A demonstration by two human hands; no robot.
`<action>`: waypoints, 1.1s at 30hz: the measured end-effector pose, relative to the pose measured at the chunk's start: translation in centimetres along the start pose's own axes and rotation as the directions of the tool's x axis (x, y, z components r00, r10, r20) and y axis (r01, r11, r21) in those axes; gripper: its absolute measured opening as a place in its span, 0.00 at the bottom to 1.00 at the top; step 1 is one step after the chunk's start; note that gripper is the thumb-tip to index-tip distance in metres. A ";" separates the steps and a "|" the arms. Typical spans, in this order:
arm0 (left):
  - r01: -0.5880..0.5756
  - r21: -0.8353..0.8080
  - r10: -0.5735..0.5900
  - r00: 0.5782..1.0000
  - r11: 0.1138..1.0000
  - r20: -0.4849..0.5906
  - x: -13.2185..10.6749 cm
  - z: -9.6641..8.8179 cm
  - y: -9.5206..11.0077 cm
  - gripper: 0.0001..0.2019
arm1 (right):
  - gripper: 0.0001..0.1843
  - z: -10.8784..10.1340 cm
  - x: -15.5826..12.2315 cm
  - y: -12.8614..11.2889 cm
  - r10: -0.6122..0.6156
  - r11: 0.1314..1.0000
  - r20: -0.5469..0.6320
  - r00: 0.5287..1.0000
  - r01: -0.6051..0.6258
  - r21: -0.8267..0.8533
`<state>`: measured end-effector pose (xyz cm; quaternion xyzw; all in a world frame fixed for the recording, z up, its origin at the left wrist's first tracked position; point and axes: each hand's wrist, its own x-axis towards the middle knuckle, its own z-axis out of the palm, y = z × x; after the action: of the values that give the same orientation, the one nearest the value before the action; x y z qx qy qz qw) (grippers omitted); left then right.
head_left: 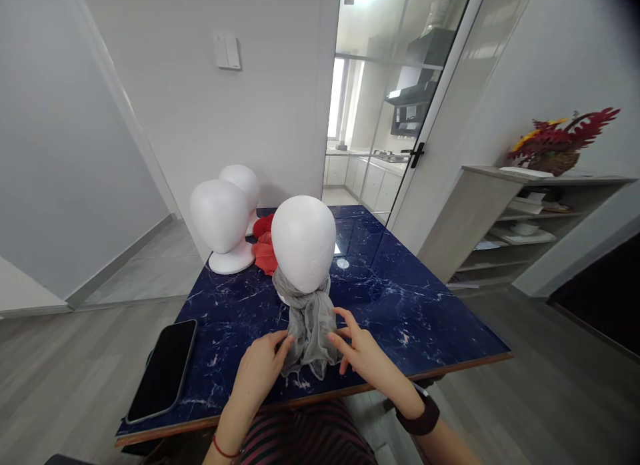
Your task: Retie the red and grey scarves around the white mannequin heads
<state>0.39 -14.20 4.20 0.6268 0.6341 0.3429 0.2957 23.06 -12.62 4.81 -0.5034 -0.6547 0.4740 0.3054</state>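
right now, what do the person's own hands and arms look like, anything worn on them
Both hands are ungloved, and no sleeve covers the visible forearms. The left hand has a thin red cord-like bracelet at its wrist. The right hand has a wide, dark wristband at its wrist, with a pale edge beside it, too small to identify.

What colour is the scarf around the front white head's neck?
The scarf is grey, best seen in the head-camera view.
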 end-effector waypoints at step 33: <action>-0.065 -0.265 0.010 0.979 0.962 -0.204 5.1 5.7 0.5 0.07 | 0.22 3.8 5.6 2.1 0.074 0.959 -0.017 0.997 -0.066 0.277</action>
<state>5.08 -8.71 1.55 0.5547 0.5959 0.4932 0.3066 18.82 -8.41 1.07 -0.4852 -0.5597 0.5642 0.3646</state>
